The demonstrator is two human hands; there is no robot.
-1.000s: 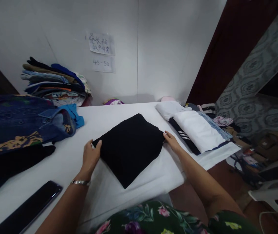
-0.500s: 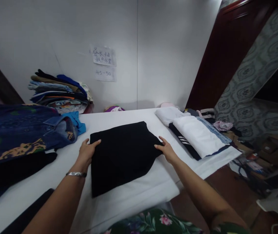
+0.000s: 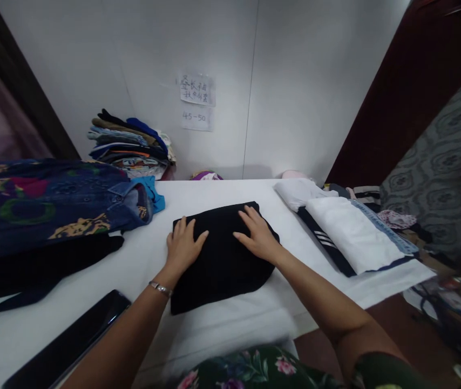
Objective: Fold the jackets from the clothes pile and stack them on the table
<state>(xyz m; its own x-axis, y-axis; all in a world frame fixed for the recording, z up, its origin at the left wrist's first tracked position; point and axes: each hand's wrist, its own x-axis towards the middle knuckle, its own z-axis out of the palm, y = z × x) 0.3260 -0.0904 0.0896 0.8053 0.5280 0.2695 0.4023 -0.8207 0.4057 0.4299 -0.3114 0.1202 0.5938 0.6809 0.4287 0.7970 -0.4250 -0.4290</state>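
Note:
A folded black garment (image 3: 220, 270) lies on the white-covered table (image 3: 222, 192) in front of me; its exact kind does not show. My left hand (image 3: 182, 244) rests on its left side with fingers spread. Across from it, my right hand (image 3: 258, 233) lies on the upper right part, palm down, fingers apart. Both hands touch the cloth from above and neither grips it.
Left of me are a patterned denim shirt (image 3: 72, 200), dark clothing (image 3: 52, 265) and a black, glossy flat object (image 3: 72, 337). A stack of folded clothes (image 3: 129, 143) stands behind. Folded white clothing (image 3: 347, 232) lies at the right. Handwritten papers (image 3: 197, 102) hang on the wall.
Both hands have let go of the garment's side edges and moved inward onto its top, fingers now spread. The view has turned a little to the left.

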